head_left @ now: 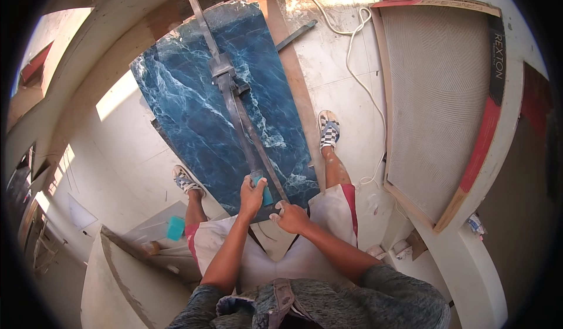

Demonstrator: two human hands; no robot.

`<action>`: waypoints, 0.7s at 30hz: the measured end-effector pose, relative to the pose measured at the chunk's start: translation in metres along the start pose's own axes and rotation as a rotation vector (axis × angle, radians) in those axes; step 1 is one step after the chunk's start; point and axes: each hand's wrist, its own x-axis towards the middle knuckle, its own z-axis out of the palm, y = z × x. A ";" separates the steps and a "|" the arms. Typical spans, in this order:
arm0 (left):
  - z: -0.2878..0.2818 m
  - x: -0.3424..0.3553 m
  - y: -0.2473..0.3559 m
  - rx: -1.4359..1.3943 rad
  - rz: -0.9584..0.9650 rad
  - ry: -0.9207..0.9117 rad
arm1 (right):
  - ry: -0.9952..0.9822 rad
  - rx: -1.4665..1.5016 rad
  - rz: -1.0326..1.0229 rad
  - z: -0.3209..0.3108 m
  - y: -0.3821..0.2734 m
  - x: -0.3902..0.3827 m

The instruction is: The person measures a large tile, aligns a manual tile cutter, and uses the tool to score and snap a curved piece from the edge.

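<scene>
A large blue tile with white marble veins (182,100) lies on the floor in front of me, between my feet. Along its length runs a manual tile cutter (223,71), its dark carriage towards the far half of the tile. The carriage's long handle (246,138) reaches back towards me and ends in a teal grip (267,196). My left hand (252,197) is closed around that grip. At the near end of the cutter's rail (271,167), my right hand (289,216) has its fingers curled; its palm side is partly hidden.
To the right, a grey ridged panel with a cardboard border (443,106) leans by a low wall. A white cable (366,91) winds across the floor beside it. At left are a turquoise piece (175,227) and a curved pale board (126,282). A dark bar (297,34) lies beyond the tile's right edge.
</scene>
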 end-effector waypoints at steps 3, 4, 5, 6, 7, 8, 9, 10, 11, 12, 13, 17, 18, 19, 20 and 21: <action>0.013 -0.013 0.000 -0.008 -0.023 0.042 | 0.014 0.085 -0.011 -0.024 0.005 0.007; 0.016 -0.016 0.001 -0.018 -0.031 0.052 | 0.046 0.117 -0.021 -0.028 0.006 0.014; 0.017 -0.016 -0.003 0.082 -0.029 0.063 | 0.078 0.148 -0.030 -0.032 0.007 0.020; 0.016 -0.017 -0.006 0.183 -0.031 0.072 | 0.090 0.187 -0.026 -0.037 0.004 0.023; 0.017 -0.016 -0.010 0.279 -0.030 0.079 | 0.105 0.220 -0.022 -0.045 0.000 0.027; 0.019 -0.014 -0.016 0.278 -0.017 0.088 | 0.119 0.252 -0.017 -0.052 -0.002 0.030; 0.020 -0.013 -0.023 0.277 -0.003 0.101 | 0.144 0.288 -0.040 -0.056 -0.003 0.033; 0.025 -0.017 -0.020 0.275 0.007 0.116 | 0.166 0.322 -0.063 -0.058 -0.003 0.035; 0.031 -0.020 -0.017 0.179 -0.008 0.137 | 0.188 0.357 -0.084 -0.063 -0.002 0.036; 0.034 -0.023 -0.016 0.139 -0.025 0.152 | 0.182 0.375 -0.099 -0.070 -0.005 0.035; 0.037 -0.023 -0.017 0.104 -0.044 0.145 | 0.191 0.399 -0.096 -0.081 -0.006 0.032; 0.042 -0.019 -0.016 0.038 -0.125 0.148 | 0.303 0.511 -0.144 -0.127 0.001 0.041; 0.039 -0.016 -0.025 0.043 -0.112 0.167 | 0.335 0.537 -0.145 -0.143 -0.002 0.039; 0.042 -0.014 -0.021 0.053 -0.116 0.195 | 0.371 0.558 -0.150 -0.163 -0.006 0.038; 0.046 -0.012 -0.017 0.062 -0.121 0.224 | 0.406 0.578 -0.156 -0.177 -0.006 0.039; 0.049 -0.013 -0.011 0.073 -0.128 0.252 | 0.421 0.602 -0.183 -0.186 -0.004 0.041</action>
